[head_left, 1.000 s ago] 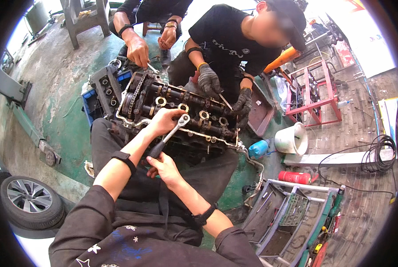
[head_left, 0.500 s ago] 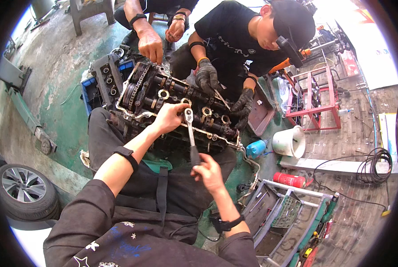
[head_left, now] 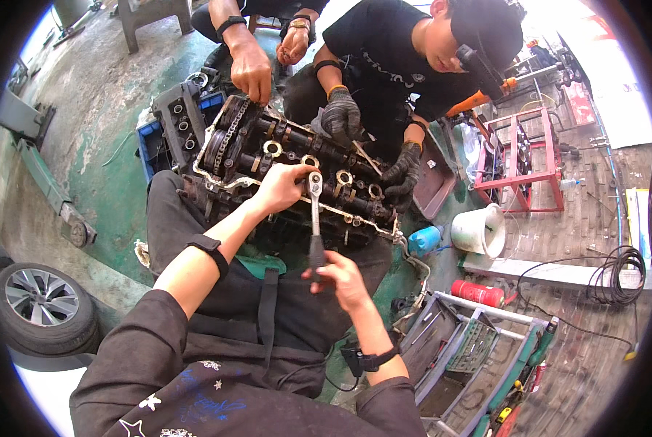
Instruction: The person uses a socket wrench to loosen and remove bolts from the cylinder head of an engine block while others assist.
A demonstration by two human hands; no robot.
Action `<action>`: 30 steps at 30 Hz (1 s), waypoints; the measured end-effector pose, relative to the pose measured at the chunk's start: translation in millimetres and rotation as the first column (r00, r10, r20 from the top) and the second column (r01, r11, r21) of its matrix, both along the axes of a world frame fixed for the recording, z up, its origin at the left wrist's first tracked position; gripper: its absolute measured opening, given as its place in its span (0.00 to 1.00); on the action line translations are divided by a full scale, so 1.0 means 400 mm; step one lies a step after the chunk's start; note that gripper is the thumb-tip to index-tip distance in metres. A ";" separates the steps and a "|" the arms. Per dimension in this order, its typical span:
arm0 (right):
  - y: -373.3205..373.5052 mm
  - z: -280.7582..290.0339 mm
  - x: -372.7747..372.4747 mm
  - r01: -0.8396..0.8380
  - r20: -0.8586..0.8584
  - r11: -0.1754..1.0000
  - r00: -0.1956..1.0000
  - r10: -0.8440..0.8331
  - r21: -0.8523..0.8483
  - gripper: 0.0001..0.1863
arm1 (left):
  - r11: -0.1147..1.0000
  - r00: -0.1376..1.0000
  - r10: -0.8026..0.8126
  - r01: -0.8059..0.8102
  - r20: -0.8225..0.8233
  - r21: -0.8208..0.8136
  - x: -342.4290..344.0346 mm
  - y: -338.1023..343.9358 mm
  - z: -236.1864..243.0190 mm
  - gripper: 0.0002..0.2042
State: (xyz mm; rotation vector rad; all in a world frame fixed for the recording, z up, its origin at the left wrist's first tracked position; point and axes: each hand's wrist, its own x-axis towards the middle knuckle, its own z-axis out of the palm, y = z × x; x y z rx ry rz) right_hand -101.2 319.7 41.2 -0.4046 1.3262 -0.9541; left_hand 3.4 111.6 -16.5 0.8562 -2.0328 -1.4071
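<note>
My right hand point(head_left: 342, 280) is wrapped round the dark grip of a ratchet wrench point(head_left: 316, 218), which stands handle toward me. Its round head is over the near side of an opened engine point(head_left: 257, 133) with camshafts and a timing chain point(head_left: 230, 137). At that head my left hand point(head_left: 281, 189) is closed, fingertips pinched beside it; what lies under the fingers is hidden. Across the engine, a co-worker's gloved hands point(head_left: 340, 120) are at the far right side, near a thin metal strip point(head_left: 367, 157). Another person's bare hand point(head_left: 252, 75) reaches the chain end.
A valve cover point(head_left: 177, 120) rests in a blue crate point(head_left: 148, 151) at left. To the right are a white bucket point(head_left: 477, 231), a blue bottle point(head_left: 423, 240), a red cylinder point(head_left: 477, 293) and a tool cart point(head_left: 479, 349). A wheel point(head_left: 43, 302) lies at lower left.
The ratchet handle and my right hand have swung slightly left, so the wrench points more straight toward me. My left hand stays at its head. The whole view has shifted a little.
</note>
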 end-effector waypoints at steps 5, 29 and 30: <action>-0.101 -0.014 0.186 -0.097 0.094 0.994 0.990 0.101 -0.043 0.15 | 1.000 0.994 0.005 -0.002 -0.110 0.030 0.002 -0.002 -0.010 0.14; 0.012 0.002 -0.143 0.237 -0.197 0.971 0.954 -0.227 0.029 0.19 | 0.985 0.996 -0.023 0.037 -0.084 0.167 0.000 0.003 -0.017 0.13; 0.013 0.010 -0.120 0.154 -0.153 0.986 0.978 -0.144 0.056 0.19 | 0.985 0.996 -0.020 0.033 -0.082 0.167 0.002 0.003 -0.016 0.13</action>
